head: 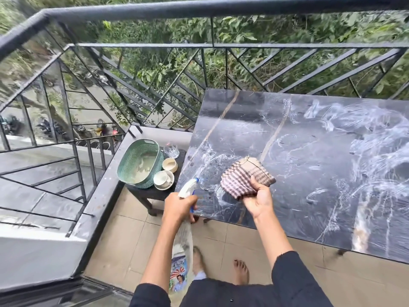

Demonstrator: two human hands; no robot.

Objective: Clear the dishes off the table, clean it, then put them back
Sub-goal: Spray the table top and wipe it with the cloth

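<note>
A dark marble table [309,151] fills the right side, streaked with white wet smears. My right hand [257,199] grips a folded checked cloth [245,176] pressed on the table's near left corner. My left hand [178,206] holds a spray bottle [182,247] by its white trigger head, nozzle pointing toward that corner. The dishes stand on a low dark stool [155,191] left of the table: a green basket [139,163], a clear glass [171,150], a cream bowl [170,165] and a white cup on a saucer [163,179].
A black metal railing [212,45] rings the balcony, with foliage behind and a street with motorbikes below left. A low ledge [106,196] runs along the left. My bare feet [241,271] stand on beige floor tiles near the table's front edge.
</note>
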